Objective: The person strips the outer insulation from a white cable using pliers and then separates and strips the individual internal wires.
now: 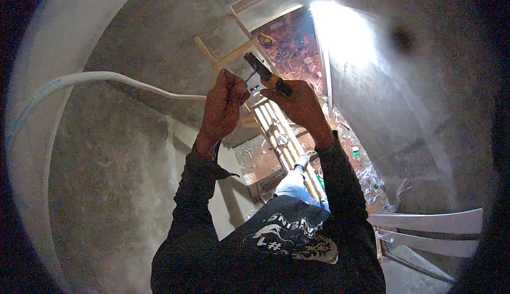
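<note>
My left hand is raised in front of me, its fingers pinched on a thin blue wire. A white cable curves in from the left and reaches that hand; its end is hidden there. My right hand is closed around a pair of pliers with yellow and black handles. The dark jaws point up and left, right by the blue wire. Whether they bite on the wire is too small to tell. A small dark piece with pale dots shows between my hands.
Below me several long wooden poles lie side by side, with a round pale object on them. Debris and wires litter the floor beyond a doorway. Grey plastered walls stand around. Pale curved boards are at the right.
</note>
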{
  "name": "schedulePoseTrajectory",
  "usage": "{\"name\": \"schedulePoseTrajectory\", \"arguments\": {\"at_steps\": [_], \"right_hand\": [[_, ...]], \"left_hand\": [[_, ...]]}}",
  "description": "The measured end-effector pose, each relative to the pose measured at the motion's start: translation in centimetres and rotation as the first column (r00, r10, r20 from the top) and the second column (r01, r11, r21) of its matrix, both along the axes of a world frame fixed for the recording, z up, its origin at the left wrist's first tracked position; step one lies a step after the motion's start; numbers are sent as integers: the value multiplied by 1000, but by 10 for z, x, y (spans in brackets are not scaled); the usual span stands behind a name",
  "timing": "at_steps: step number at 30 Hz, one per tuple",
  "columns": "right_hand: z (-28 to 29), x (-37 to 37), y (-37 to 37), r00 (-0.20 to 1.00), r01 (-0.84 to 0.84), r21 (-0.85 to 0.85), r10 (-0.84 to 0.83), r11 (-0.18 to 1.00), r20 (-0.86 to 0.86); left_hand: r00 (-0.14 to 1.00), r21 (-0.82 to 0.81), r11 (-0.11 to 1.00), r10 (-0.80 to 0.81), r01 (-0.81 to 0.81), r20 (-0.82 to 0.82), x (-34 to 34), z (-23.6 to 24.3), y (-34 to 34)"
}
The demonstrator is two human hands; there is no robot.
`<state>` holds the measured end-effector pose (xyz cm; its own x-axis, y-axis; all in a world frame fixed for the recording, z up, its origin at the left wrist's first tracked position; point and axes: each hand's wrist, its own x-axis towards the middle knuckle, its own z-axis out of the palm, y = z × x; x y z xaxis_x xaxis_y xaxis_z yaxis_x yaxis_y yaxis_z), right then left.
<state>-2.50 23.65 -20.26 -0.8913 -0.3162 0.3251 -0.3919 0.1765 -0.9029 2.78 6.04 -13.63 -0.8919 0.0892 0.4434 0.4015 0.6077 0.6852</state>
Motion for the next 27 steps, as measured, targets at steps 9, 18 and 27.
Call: {"name": "schedulePoseTrajectory", "arguments": {"at_steps": [9, 18, 27], "right_hand": [[12, 5, 11, 989, -64, 1, 63, 998, 133], [1, 0, 7, 957, -115, -143, 148, 983, 249], [1, -9, 6, 999, 24, 67, -21, 997, -44]], "left_hand": [[1000, 25, 1000, 17, -17, 16, 2, 4, 10], [999, -34, 999, -25, 24, -21, 3, 7, 8], [1000, -56, 998, 31, -31, 2, 5, 11, 20]]}}
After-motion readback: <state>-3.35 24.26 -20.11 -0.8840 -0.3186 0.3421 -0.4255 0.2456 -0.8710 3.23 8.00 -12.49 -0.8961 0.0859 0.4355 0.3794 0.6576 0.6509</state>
